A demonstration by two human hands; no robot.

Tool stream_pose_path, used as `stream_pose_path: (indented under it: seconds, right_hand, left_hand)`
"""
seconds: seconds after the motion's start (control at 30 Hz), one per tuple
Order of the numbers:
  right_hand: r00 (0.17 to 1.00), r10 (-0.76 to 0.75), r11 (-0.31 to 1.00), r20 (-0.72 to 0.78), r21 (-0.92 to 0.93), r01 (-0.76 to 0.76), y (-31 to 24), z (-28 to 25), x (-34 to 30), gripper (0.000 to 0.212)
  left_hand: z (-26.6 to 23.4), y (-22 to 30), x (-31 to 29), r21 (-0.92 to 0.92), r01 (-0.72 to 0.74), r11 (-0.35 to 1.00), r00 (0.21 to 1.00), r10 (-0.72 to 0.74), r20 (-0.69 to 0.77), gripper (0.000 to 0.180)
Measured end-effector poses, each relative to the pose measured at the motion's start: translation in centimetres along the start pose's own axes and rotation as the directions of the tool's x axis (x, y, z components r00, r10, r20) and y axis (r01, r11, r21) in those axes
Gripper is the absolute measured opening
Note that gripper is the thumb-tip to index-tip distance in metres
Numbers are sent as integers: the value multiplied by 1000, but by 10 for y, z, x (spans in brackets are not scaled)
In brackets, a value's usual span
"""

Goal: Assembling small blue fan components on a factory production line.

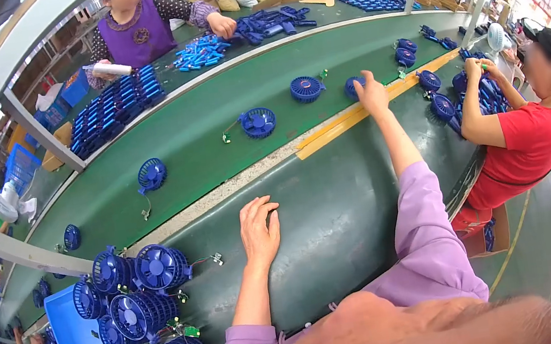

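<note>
My right hand [371,94] reaches across to the belt, its fingers at the right edge of a blue fan head [351,87]. The fingers look apart, and whether they press on the fan head cannot be told. Over the dark green bench [324,214] my left hand [260,234] holds nothing, fingers loosely bent and apart. To its left, blue round fan heads [156,266] are stacked several high, with small green circuit boards [191,332] hanging on wires. More caged fan heads lie spaced out along the belt, among them one [259,123] with its board beside it.
A green conveyor belt [203,161] runs past the bench, with yellow tape [333,129] along its edge. A blue tray [73,334] stands by the stack. Co-workers sit across the belt; a person in red [525,144] works at right beside piled blue parts.
</note>
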State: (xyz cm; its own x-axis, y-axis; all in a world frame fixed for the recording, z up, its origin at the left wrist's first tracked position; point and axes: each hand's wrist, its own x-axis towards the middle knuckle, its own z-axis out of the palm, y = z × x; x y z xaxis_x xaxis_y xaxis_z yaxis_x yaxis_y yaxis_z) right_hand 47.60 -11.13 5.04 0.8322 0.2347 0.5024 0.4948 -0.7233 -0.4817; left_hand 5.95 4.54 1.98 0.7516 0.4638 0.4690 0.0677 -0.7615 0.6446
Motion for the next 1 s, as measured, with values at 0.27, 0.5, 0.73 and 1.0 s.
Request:
stream_pose_path:
  seconds: [0.27,0.5,0.73,1.0]
  right_hand:
    - [965,-260,960,-30,102,262,30,31,16,59]
    - [801,-596,757,54,369,538,-117,65,-37,58]
    - [797,-494,869,348,219,444,-187,103,-62,69]
    - [664,-736,584,133,621,523,-356,130,-124,68]
  left_hand:
    - [11,-1,2,-8,-14,1000,1000,14,-8,14]
    - [7,-11,-3,-6,-44,999,998,44,-40,13]
    - [14,-9,0,-72,-61,996,995,55,-78,11]
    - [8,-15,-8,-74,-49,996,990,39,-135,9]
